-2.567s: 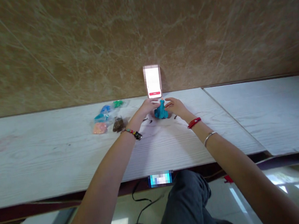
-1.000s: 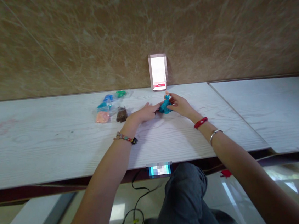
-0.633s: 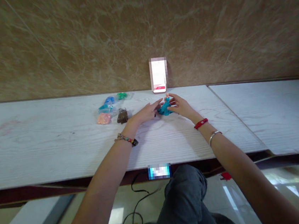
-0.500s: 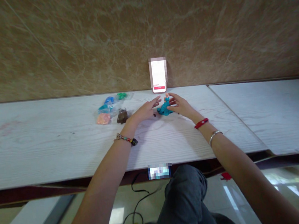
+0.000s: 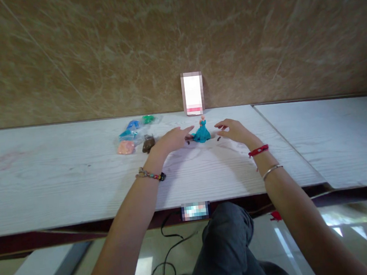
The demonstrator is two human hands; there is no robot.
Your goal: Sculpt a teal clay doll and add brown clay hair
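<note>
A small clay figure in a wide blue-green dress stands upright on the white table, between my two hands. Its head and upper body are peach-coloured. My left hand is open at the figure's left side, index finger stretched toward it; whether the fingertips touch the skirt's edge I cannot tell. To the right, my right hand hovers apart from the figure with its fingers loosely spread and nothing in them. One small dark piece lies under the right fingertips. Another dark bit lies by the left fingers.
Left of my left hand lie clear bags of clay: brown, peach, blue and green. A phone leans against the marbled wall behind the figure. Another lit screen is at the table's front edge.
My right hand has let go of the figure and moved right, away from it. The figure now stands more fully in view. My left hand has shifted slightly left and lower.
</note>
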